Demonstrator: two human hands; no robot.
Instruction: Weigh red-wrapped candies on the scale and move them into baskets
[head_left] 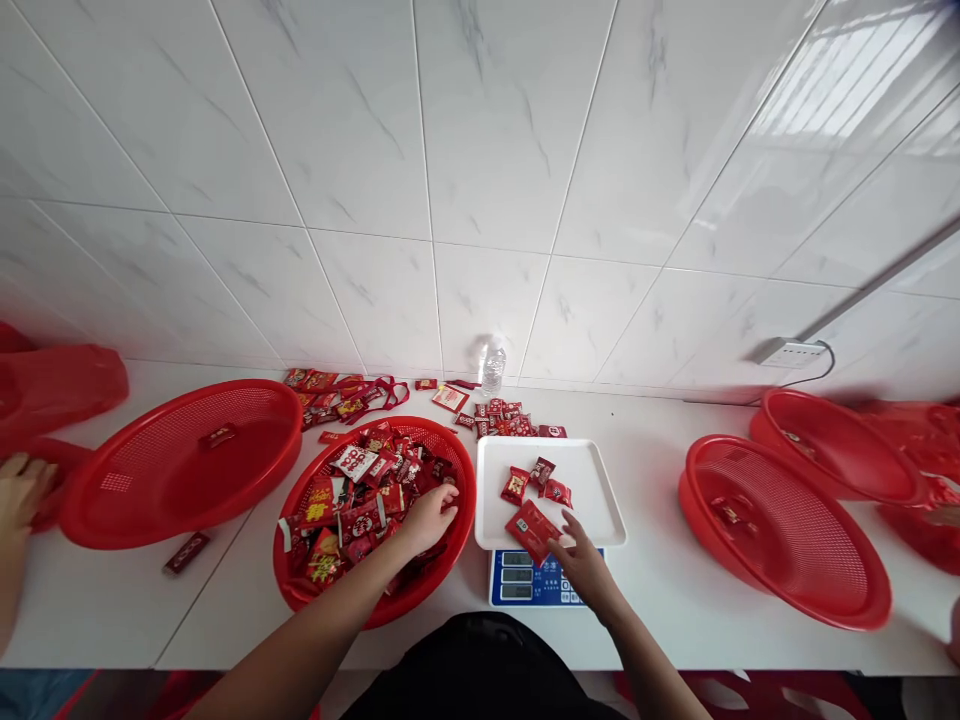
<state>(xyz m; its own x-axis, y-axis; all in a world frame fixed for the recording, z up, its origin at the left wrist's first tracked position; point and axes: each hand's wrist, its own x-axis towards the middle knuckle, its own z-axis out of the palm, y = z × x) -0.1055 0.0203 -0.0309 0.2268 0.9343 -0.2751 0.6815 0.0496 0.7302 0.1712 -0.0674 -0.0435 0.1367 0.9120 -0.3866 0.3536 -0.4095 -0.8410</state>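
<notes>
My left hand (431,518) reaches into a red mesh basket (466,540) heaped with small wrapped snacks (360,500) in red, white and dark wrappers. Its fingers are bent and close together at the right of the heap; whatever they hold is hidden. My right hand (585,565) is over the front of a white scale tray (600,480), fingers apart, at the right edge of a larger red packet (531,530). Several smaller red packets (516,485) lie behind it on the tray. The scale's blue panel (529,580) shows below the tray.
Loose packets (502,418) and a clear bottle (493,366) are along the tiled wall. A red basket (187,470) stands left, two more (787,540) right. One dark red packet (186,553) lies on the table. Another person's hand (26,490) is far left. A power strip (791,352) is right.
</notes>
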